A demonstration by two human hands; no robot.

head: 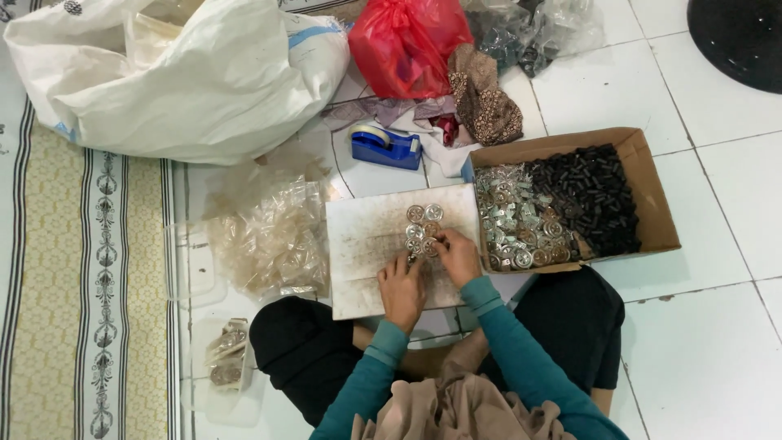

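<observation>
Bare board (366,236) left of discs (423,230)

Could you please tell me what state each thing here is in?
Cardboard box: open, filled with silver and black parts.
White board: flat, round metal pieces on it.
Red bag: tied shut.
White sack: lying slumped.
Left hand: touching the pieces.
Right hand: touching the pieces.

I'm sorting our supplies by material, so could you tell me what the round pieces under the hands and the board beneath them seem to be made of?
Round pieces: probably metal, shiny silver with bright glints. Board: white, matt, scuffed brown; perhaps cardboard or painted wood, unclear.
</observation>
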